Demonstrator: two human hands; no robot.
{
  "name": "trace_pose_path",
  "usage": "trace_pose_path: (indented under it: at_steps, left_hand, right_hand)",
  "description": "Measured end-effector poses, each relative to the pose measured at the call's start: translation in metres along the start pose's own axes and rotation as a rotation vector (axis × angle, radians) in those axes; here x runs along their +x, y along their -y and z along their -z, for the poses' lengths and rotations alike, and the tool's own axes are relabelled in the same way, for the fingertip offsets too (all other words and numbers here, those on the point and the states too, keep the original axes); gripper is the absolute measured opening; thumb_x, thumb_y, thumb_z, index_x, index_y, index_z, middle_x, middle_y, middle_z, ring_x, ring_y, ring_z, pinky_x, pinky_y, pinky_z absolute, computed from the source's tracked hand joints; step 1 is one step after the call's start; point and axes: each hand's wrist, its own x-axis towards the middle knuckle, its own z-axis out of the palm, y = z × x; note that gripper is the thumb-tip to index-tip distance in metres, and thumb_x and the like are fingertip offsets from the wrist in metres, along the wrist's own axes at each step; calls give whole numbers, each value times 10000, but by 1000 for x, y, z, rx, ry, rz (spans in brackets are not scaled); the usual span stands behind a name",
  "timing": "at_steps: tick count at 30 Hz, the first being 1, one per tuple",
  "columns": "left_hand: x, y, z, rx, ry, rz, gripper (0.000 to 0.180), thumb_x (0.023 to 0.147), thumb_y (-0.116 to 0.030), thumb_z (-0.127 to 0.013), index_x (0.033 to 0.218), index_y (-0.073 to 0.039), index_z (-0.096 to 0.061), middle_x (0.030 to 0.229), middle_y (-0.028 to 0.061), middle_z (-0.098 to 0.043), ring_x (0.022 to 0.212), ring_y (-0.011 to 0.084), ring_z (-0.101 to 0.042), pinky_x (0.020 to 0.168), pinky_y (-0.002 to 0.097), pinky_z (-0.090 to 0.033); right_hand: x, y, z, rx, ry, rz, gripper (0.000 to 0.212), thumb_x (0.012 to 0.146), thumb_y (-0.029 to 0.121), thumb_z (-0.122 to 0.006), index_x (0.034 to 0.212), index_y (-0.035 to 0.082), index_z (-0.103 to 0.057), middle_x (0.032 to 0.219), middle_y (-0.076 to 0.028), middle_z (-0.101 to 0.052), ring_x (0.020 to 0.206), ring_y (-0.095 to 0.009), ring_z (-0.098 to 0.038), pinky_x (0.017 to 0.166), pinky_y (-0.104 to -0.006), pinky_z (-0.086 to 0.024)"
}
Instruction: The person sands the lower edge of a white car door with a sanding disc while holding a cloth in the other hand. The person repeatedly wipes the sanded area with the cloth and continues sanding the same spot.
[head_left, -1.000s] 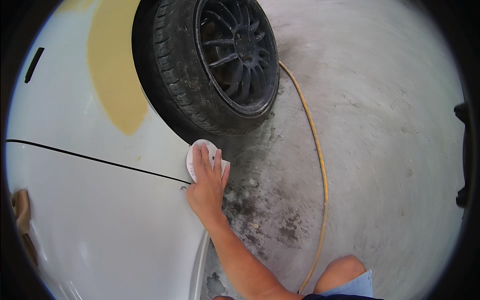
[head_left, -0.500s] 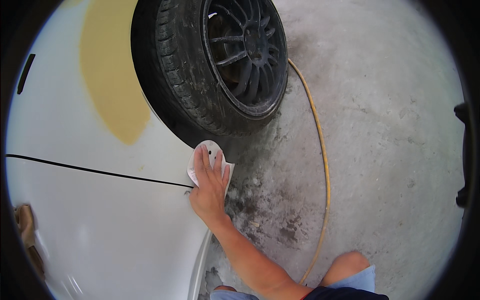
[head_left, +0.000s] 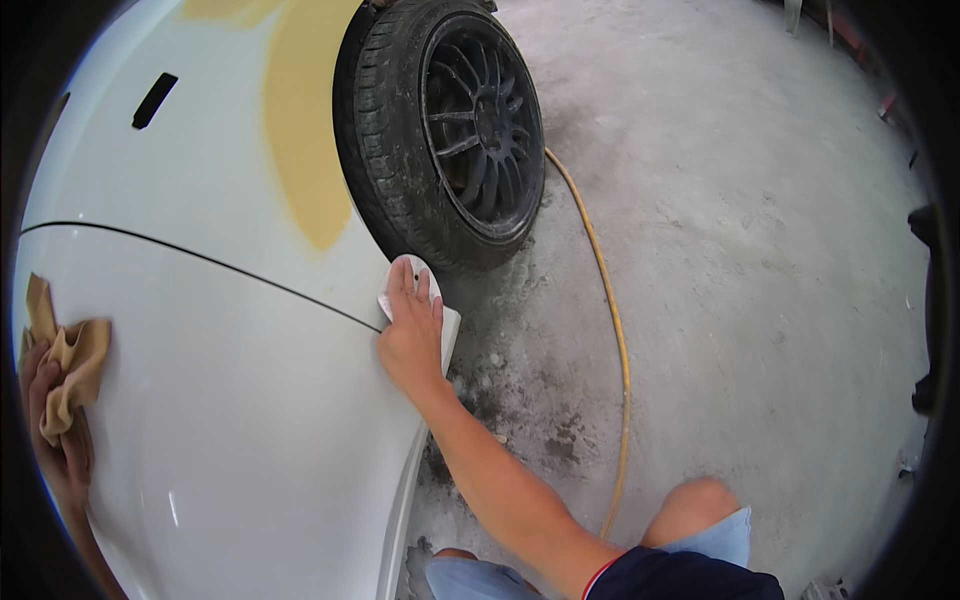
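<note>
My right hand [head_left: 410, 325] lies on a white sanding disc [head_left: 416, 266] with small dark holes, its fingers stretched flat over it. The disc rests against the corner of the white car body [head_left: 250, 400], just behind the wheel arch, where a thin dark panel gap ends. At the far left edge, my left hand [head_left: 45, 395] is closed on a crumpled tan cloth [head_left: 75, 365] against the car panel. Part of that hand is cut off by the dark rim of the view. Above the right hand stands the black wheel [head_left: 485, 125] with its worn tyre.
A yellowish filler or primer patch [head_left: 305, 150] curves along the arch. Further left is a black slot [head_left: 155, 100] in the panel. A yellow hose [head_left: 610, 300] runs over the stained concrete floor [head_left: 760, 260] from the wheel toward my knees.
The view has shifted, bringing the left hand and more of the tan cloth into sight at the left. My right hand stays on the disc at the panel corner, fingers slightly closer together.
</note>
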Motion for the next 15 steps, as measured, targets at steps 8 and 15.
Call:
trace_pose_path:
  at_steps: [8, 15]
  left_hand:
    - [18, -13, -4, 208, -185, -31, 382, 930, -174, -576, 1273, -61, -701, 1410, 150, -663, 1378, 389, -564, 1198, 514, -397]
    - [31, -40, 1, 131, -338, -51, 343, 851, -103, -615, 1181, -64, -697, 1308, 112, -687, 1256, 362, -609, 1120, 478, -432]
  right_hand:
    - [-72, -73, 23, 502, -361, -472, 696, 1029, 64, -463, 1689, 76, -241, 1676, -216, -407, 1549, -373, -393, 1249, -443, -341]
    - [-137, -8, -24, 202, -330, -184, 464, 1052, 188, -546, 1490, 37, -543, 1405, -200, -629, 1198, -345, -581, 1089, -457, -428]
